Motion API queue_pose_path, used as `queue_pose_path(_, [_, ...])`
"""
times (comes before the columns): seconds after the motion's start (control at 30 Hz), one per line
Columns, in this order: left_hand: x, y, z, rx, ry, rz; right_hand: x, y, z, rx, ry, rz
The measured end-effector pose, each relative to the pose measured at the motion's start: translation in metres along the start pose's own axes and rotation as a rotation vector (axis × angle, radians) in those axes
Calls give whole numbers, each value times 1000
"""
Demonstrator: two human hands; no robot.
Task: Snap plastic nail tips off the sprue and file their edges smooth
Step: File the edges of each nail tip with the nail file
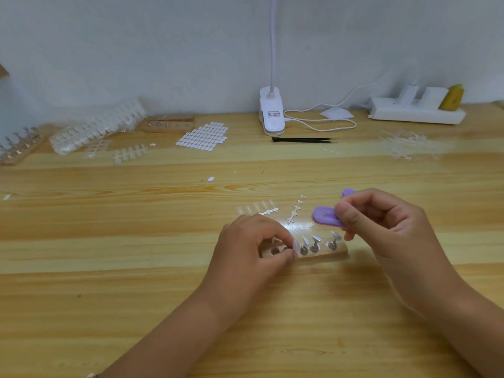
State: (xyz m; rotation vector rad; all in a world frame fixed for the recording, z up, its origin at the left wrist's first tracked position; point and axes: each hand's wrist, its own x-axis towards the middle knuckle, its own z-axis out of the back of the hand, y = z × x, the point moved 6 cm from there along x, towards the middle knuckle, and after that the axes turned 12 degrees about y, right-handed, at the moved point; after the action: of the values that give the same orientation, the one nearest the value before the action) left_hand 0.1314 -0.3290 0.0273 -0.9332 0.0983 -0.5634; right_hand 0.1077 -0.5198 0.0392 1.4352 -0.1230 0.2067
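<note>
Near the middle of the desk (81, 241) a holder block (324, 257) lies crosswise. The left hand (253, 249) pinches a nail tip (295, 246) over its left end, the right hand (381, 225) holds a file (326, 217) just behind its right end, and behind the block a tipped sprue (259, 210) lies left of a stripped sprue (296, 211). Along the far edge a clip lamp (271, 113) stands centrally with tweezers (302, 139) before it, a power strip (414, 113) to its right behind a heap of sprues (403, 145), and a sticker sheet (203, 136), second block (169, 123) and bag of tips (95, 126) to its left.
</note>
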Motion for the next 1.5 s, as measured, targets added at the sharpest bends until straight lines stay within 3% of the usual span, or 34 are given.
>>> queue_pose_path(0.27, [1, 0, -2, 21, 21, 56, -2, 8, -8, -340, 67, 38])
queue_pose_path(0.43, [1, -4, 2, 97, 4, 48, -9, 20, -27, -704, 169, 197])
queue_pose_path(0.67, [1, -6, 3, 81, 21, 59, -11, 20, -36, -860, 167, 163])
queue_pose_path(0.87, [1, -5, 2, 96, 40, 73, -10, 24, -44, -909, 248, 253])
queue_pose_path(1.07, [-1, -9, 2, 226, 20, 11, -12, 23, -35, -834, 240, 251])
queue_pose_path(1.23, [-7, -31, 4, 297, -107, -248, -11, 21, -23, -533, 192, 120])
queue_pose_path(1.37, [-16, -45, 6, 336, -188, -480, -10, 17, -23, -208, 298, 14])
queue_pose_path(1.5, [-19, -45, 9, 338, -178, -547, -8, 17, -24, -113, 375, 31])
